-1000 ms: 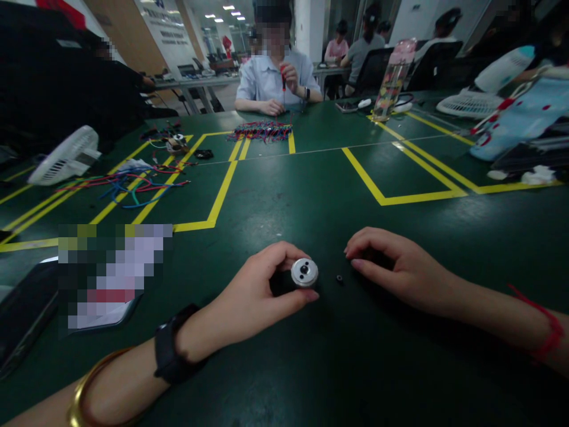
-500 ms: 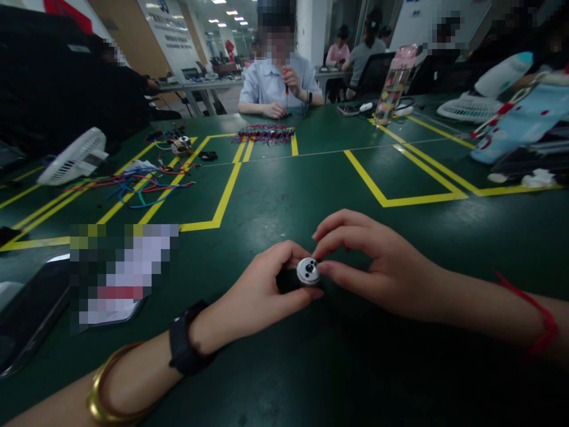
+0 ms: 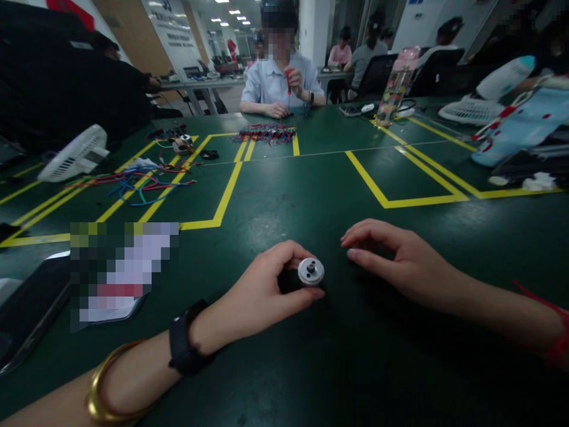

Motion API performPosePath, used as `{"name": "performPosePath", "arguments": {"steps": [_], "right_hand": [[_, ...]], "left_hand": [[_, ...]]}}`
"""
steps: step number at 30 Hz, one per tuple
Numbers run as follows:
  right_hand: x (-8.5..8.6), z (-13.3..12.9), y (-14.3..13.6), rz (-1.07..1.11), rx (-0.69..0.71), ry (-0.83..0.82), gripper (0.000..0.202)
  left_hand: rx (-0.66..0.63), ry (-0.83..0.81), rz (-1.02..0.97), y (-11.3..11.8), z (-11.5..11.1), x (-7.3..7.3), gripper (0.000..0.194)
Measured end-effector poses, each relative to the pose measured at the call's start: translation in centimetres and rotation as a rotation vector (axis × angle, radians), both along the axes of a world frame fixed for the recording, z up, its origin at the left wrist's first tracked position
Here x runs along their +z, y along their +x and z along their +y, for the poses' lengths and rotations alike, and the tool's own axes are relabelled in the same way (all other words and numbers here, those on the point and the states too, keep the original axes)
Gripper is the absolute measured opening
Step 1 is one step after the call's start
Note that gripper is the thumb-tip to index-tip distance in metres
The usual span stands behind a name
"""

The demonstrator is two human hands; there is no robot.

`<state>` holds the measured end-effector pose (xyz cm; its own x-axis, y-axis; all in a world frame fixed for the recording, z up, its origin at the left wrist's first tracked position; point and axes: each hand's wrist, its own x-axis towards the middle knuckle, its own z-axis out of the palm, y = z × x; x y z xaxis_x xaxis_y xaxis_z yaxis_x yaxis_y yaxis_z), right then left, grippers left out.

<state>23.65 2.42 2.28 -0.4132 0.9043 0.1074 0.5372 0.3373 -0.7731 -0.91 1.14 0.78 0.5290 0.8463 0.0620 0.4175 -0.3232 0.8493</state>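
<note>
The weak point, as I judge it, is the cylinder point(image 3: 319, 273) slipping or tipping: the left hand point(image 3: 260, 290) alone steadies it, and a loosened grip or a sideways push on its top face could turn it. The dark nub point(image 3: 311, 268) in the middle of that face is another risk; I cannot tell whether it is fixed or only resting there, and if it is loose, a tilt or knock could send it onto the counter point(image 3: 275, 198), where something so small and dark would be hard to find. The cylinder sits at the open end of the left hand's curl, fingers point(image 3: 290, 248) around its far side and thumb point(image 3: 306, 295) along the near side, closed in to its width, with the face turned up and uncovered. Whether its base touches the counter is hidden. The right hand point(image 3: 398, 258) is apart, to the right of the cylinder, its fingers half curled with a modest gap to the thumb and nothing visible between them.
</note>
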Motion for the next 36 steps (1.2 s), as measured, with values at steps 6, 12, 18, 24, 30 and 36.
{"name": "performPosePath", "arguments": {"steps": [6, 12, 18, 24, 30, 36], "right_hand": [[-1.7, -0.2, 1.2, 0.091, -0.097, -0.097, 0.020], [-1.6, -0.4, 1.1, 0.092, -0.055, -0.102, 0.017], [-1.5, -0.5, 1.1, 0.068, -0.035, -0.080, 0.015], [-1.3, -0.5, 0.9, 0.022, 0.007, -0.059, 0.017], [-1.4, -0.5, 0.8, -0.011, 0.057, -0.002, 0.016], [-1.3, -0.6, 0.9, -0.033, 0.073, 0.029, 0.015]], "left_hand": [[-0.002, 0.002, 0.020, -0.3, -0.1, 0.1, 0.028], [-0.007, -0.006, 0.033, -0.3, -0.1, 0.1, 0.028], [-0.004, 0.005, 0.049, -0.2, -0.1, 0.1, 0.029], [-0.007, 0.005, 0.043, -0.2, -0.1, 0.2, 0.028], [-0.002, 0.001, 0.032, -0.2, -0.2, 0.1, 0.027], [0.002, 0.004, 0.035, -0.2, -0.1, 0.2, 0.028]]}}
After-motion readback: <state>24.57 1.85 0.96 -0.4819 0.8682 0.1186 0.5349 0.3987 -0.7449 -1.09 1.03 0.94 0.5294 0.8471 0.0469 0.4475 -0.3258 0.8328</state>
